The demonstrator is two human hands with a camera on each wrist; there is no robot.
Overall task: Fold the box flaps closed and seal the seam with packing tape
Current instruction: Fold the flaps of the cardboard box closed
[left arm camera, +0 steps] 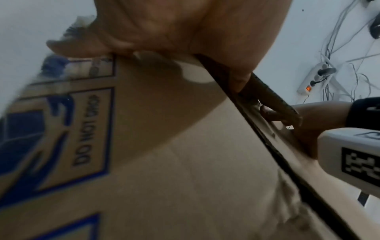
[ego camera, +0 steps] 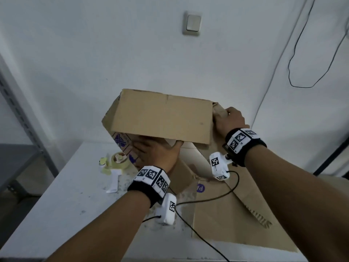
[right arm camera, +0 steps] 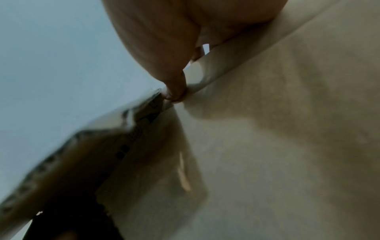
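Over the table (ego camera: pixel 62 201), the box (ego camera: pixel 160 118) tilts, long axis left-to-right

Left hand (left arm camera: pixel 174 27) is gripping the top edge of a brown cardboard box (left arm camera: pixel 174 154) printed with blue "DO NOT DROP"; right hand (left arm camera: pixel 304 128) is gripping its side edge.

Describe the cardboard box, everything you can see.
The cardboard box is brown corrugated board, worn at the edges, tilted with a broad plain panel toward the head camera. Its left side carries blue print, including DO NOT DROP. The left hand holds that printed side, fingers curled over a panel edge; the right hand grips its far right corner. It is over the white table, beside a flat cardboard sheet; its underside is hidden.
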